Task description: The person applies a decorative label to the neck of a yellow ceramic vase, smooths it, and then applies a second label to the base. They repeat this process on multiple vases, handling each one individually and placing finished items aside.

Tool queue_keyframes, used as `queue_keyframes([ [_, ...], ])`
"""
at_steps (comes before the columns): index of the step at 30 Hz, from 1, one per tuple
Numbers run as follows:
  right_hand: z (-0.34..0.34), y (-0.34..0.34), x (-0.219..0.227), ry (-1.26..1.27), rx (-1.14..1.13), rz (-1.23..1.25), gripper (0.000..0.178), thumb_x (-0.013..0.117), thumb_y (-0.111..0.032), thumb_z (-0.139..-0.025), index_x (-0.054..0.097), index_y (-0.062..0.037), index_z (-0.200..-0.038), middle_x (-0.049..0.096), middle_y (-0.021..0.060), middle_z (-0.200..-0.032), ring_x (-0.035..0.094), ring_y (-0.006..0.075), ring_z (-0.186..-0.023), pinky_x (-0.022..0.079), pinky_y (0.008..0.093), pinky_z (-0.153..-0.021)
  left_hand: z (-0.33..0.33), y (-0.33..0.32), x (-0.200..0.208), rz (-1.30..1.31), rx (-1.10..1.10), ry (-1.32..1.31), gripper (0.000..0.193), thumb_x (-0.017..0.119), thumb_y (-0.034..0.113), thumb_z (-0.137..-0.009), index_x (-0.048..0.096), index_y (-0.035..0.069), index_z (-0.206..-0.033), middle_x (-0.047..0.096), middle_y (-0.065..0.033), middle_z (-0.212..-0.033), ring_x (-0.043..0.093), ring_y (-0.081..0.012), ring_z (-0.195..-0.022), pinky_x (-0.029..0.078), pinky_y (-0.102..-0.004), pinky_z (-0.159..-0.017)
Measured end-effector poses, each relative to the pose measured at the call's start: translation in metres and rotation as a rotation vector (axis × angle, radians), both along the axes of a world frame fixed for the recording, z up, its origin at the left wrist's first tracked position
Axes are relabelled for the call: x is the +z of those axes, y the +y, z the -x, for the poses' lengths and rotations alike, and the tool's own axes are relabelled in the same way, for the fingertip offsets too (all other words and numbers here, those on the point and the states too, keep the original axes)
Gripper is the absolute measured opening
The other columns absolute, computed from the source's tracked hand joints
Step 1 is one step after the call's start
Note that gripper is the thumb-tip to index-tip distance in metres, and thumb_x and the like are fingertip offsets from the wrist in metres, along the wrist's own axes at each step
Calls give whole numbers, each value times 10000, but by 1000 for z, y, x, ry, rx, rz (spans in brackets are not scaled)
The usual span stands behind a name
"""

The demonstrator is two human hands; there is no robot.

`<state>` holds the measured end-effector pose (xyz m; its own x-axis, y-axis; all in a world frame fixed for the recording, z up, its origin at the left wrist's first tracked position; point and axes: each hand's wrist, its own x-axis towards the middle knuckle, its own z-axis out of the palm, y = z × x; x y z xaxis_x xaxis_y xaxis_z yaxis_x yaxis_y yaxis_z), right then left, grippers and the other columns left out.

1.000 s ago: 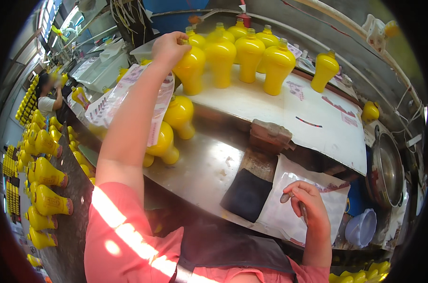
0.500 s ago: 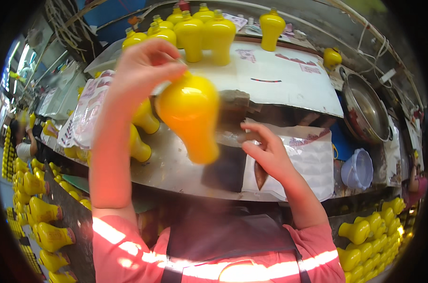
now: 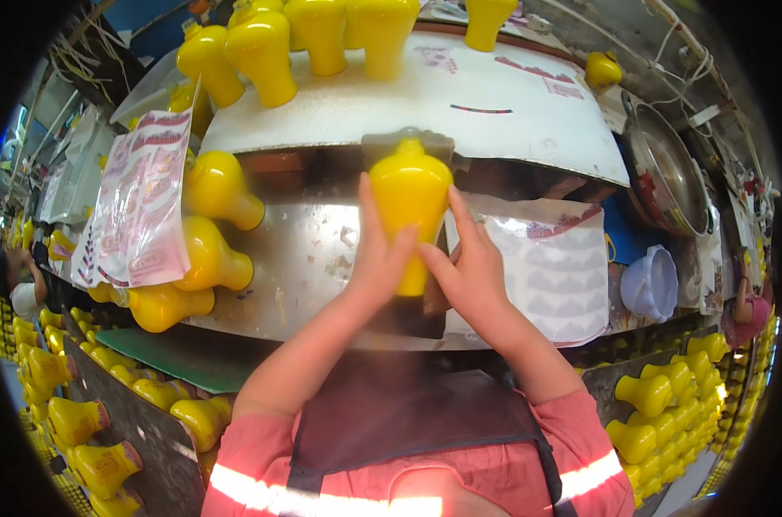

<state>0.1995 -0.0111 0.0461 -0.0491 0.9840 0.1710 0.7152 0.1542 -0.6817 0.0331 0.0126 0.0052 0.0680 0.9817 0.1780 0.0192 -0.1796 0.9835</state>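
Metal counter (image 3: 296,263) is occupied at left by lying bottles (image 3: 212,255); over its middle, a yellow bottle (image 3: 411,191) is gripped between left hand (image 3: 377,260) and right hand (image 3: 475,269). Positioning apparently underway; steady two-sided support seemingly called for next.

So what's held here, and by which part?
A yellow bottle, by the sides of its body, between left hand and right hand; whether the right also grips the brown piece below is unclear.

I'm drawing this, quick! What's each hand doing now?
Left hand: holding the yellow bottle, from its left.
Right hand: holding it too, from its right.
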Motion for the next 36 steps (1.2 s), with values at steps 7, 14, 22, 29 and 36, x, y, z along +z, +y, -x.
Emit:
queue_keyframes([
  [7, 12, -6, -2, 49, 25, -104, 778, 713, -118, -893, 380, -73, -1596, 642, 187, -1341, 618, 125, -658, 521, 252, -638, 10, 3, 7, 286, -167, -394, 733, 692, 228, -974, 311, 62, -1577, 500, -86, -1477, 488, -202, -1359, 394, -359, -1143],
  [14, 15, 4, -6, 516, 0, 255, 827, 737, -292, -909, 342, -34, -1588, 616, 275, -1354, 692, 384, -1043, 547, 419, -908, 0, -1, 15, 204, 8, -183, 938, 684, 181, -945, 77, 28, -1643, 436, -209, -1521, 500, -280, -1354, 423, -399, -1122],
  [22, -33, -8, -18, 112, -32, -104, 355, 688, -166, -940, 688, -41, -1273, 758, 136, -934, 692, 234, -705, 550, 337, -683, 0, -9, 16, 188, -29, -59, 1029, 690, 126, -903, -14, 59, -1651, 420, -211, -1538, 493, -302, -1363, 430, -411, -1119],
  [29, -119, 9, -13, 16, -236, -5, 201, 635, -199, -928, 761, -48, -969, 717, 197, -870, 700, 397, -849, 551, 449, -748, 1, -15, 9, 177, -13, 26, 962, 658, 147, -919, 46, 58, -1656, 400, -201, -1565, 467, -326, -1389, 396, -414, -1144],
  [36, -166, 59, 21, 65, -297, -277, 181, 675, -179, -911, 772, -39, -973, 736, 194, -897, 720, 369, -842, 559, 403, -758, 1, -24, 5, 113, 33, 130, 961, 610, 166, -946, -25, 59, -1660, 307, -222, -1627, 389, -338, -1453, 338, -413, -1183],
])
